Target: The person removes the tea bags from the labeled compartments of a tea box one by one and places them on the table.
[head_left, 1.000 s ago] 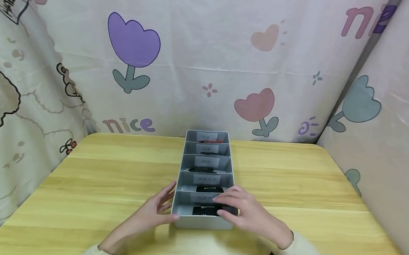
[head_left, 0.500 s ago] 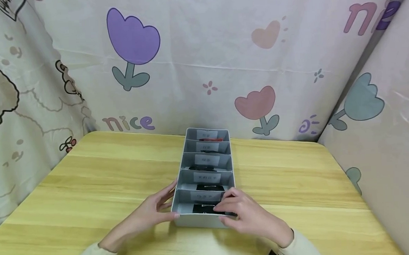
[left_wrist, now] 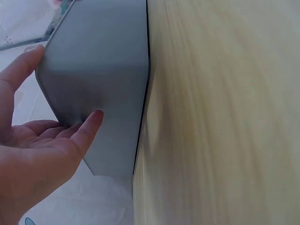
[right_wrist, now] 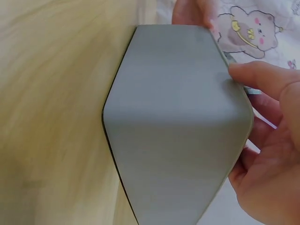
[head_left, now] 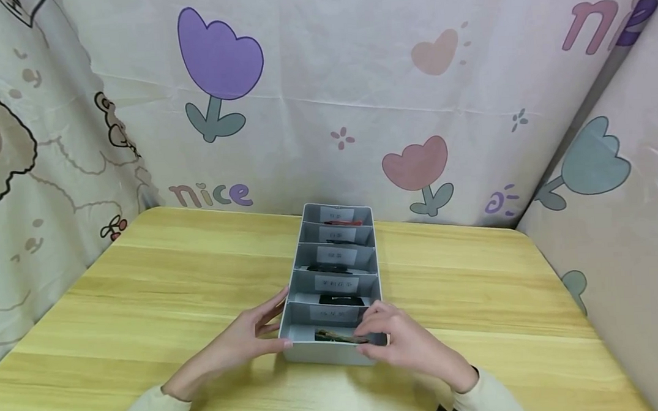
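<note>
A long grey divided box (head_left: 330, 354) stands on the table, with labelled compartments in a row. My left hand (head_left: 243, 335) lies along its left side, thumb on the near rim and mostly straight fingers against the wall; the left wrist view shows this hand (left_wrist: 42, 145) touching the corner. My right hand (head_left: 398, 334) reaches over the near right corner into the front compartment. Its fingertips pinch the right end of a flat packet (head_left: 335, 336), whose brownish-green, dark side shows. In the right wrist view the box wall hides the packet from view beside the right hand (right_wrist: 269, 159).
Behind the front compartment lie a black packet (head_left: 341, 300), a dark packet (head_left: 330, 268), another thin dark one (head_left: 338, 242) and a red packet (head_left: 343, 223). A printed curtain (head_left: 304, 151) hangs behind the wooden table (head_left: 476, 285) and at both sides.
My right fingers have curled in at the front compartment's right side. The packet there, black and flat before, is tilted and shows a brownish-green side. My left hand keeps its place on the box.
</note>
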Demonstrator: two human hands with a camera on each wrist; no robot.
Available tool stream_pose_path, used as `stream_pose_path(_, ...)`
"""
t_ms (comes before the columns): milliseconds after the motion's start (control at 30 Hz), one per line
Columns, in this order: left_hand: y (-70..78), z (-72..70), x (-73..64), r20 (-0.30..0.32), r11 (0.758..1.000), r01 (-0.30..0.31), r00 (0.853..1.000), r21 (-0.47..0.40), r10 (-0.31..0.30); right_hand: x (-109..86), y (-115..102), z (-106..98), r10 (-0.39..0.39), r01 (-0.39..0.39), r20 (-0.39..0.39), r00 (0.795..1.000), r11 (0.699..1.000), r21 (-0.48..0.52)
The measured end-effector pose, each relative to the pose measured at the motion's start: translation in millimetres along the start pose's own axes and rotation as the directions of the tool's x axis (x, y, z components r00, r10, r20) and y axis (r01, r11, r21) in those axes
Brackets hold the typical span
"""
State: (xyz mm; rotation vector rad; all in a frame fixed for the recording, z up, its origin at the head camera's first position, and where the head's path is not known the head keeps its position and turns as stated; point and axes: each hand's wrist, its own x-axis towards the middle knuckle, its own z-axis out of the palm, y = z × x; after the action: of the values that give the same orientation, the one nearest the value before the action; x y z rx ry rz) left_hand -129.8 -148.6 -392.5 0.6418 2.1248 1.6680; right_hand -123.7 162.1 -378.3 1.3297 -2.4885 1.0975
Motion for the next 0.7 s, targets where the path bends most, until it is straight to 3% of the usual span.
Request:
stream_pose_path(200, -0.7, 0.0, 0.8, -0.007, 1.000, 0.006, 1.000, 0.005, -0.006, 0.4, 3.1, -2.6, 0.046, -0.033, -0.079, 0.996, 0.987, 0.159)
stream_pose_path(433, -1.5, -0.7, 2.0, -0.011, 1.000, -0.006, 1.000, 0.024, 0.007, 5.0, -0.4, -7.2, 0.205, -0.156, -0.120, 0.971, 0.931, 0.329)
stream_pose_path(700, -3.6, -0.3, 3.5, -0.008, 0.999, -0.029, 1.000, 0.013, 0.029, 17.6, 3.1, -12.2, 0.151, -0.069, -0.242, 0.958, 0.946, 0.318)
